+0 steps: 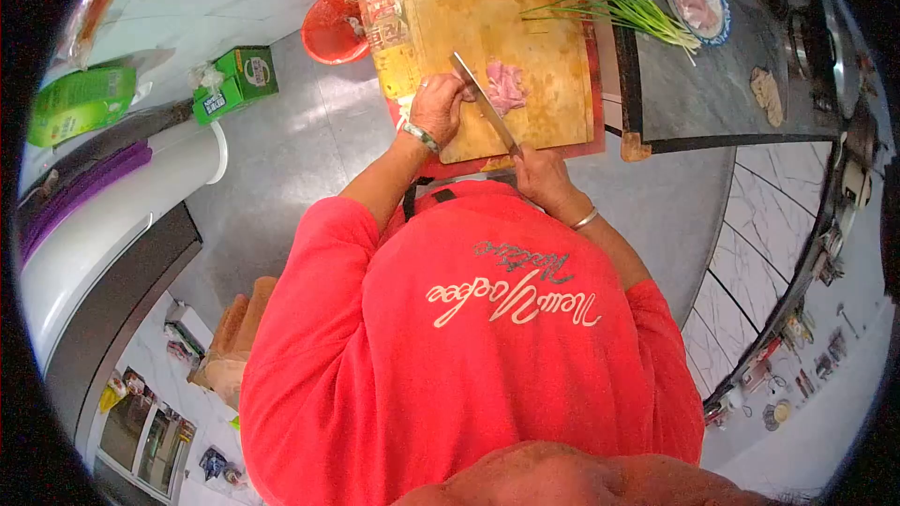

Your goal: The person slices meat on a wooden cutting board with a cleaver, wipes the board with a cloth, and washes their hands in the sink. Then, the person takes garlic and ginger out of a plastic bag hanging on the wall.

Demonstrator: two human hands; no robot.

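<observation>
My right hand (546,180) is wrapped round the handle of a kitchen knife (486,105). The blade slants up and left across a wooden cutting board (553,75). On the blade's left side, my left hand (438,107) rests on the board with curled fingers pressing a small piece of meat (468,94), mostly hidden under the fingertips. Just right of the blade lies a small heap of pink sliced meat (507,84). Whether the blade's edge touches the board cannot be made out.
Green onions (637,9) stretch from the board onto the dark counter (675,98). A blue-rimmed plate (722,0) with pale pink meat and a crumpled cloth (766,96) lie there. A red bucket (330,30) stands left of the board; a green box (248,75) is further left.
</observation>
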